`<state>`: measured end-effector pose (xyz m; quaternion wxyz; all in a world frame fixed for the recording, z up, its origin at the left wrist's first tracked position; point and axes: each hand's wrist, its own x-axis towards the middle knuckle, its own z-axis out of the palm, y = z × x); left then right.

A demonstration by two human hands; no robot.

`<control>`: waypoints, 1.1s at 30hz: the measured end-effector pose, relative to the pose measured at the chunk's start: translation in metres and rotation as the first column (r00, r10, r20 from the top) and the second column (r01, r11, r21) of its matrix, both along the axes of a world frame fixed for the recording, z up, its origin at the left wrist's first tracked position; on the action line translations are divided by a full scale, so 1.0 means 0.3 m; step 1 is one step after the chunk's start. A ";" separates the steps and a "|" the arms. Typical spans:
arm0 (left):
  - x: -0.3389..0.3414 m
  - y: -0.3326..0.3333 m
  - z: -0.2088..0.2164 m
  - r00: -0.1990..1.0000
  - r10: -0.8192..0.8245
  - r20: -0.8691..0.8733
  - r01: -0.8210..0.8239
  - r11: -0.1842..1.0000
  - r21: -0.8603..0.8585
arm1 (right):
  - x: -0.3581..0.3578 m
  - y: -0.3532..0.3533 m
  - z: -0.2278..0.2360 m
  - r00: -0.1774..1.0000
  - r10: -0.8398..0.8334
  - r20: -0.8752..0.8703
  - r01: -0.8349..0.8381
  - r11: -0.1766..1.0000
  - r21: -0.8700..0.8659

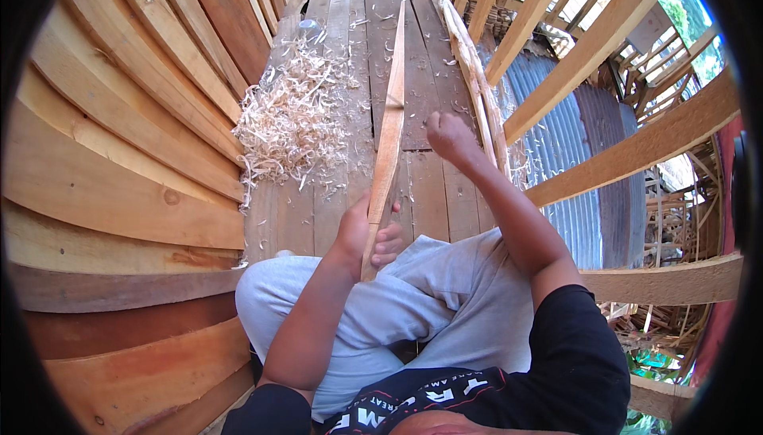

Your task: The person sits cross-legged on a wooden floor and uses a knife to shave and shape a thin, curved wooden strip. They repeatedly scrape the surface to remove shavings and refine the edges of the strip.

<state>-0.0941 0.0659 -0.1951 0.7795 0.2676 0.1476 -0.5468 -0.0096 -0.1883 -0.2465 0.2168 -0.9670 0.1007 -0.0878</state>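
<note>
My left hand (369, 234) is wrapped round the lower part of a long, pale carved wooden piece (389, 137). The piece slants up and away from my lap, narrows to a thin point at its far end, and has a small notch partway along. Its blunt near end rests above my crossed legs in grey trousers (334, 292). My right hand (451, 135) is closed in a fist to the right of the piece, apart from it. The inside of that fist is hidden, so what it holds, if anything, does not show.
Curled wood shavings (294, 121) lie heaped on the plank floor (429, 189) at left. Upright boards (127, 149) line the left side. Along the right run a peeled pole (474, 69) and a slatted railing (600, 54), with corrugated metal sheeting (552, 125) beyond.
</note>
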 end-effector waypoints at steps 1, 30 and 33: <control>0.008 0.016 -0.008 1.000 -0.006 0.006 0.006 0.999 -0.036 | -0.030 0.069 0.015 0.999 0.038 -0.016 -0.037 0.999 0.038; -0.137 0.118 0.668 -0.596 0.223 0.771 -0.546 0.591 -0.593 | -0.216 0.173 0.008 0.854 0.433 -0.288 0.107 0.396 0.912; -0.229 0.190 0.840 -0.896 0.166 0.412 -0.238 0.604 -0.761 | -0.197 0.231 0.016 0.832 0.480 -0.279 0.059 0.424 0.904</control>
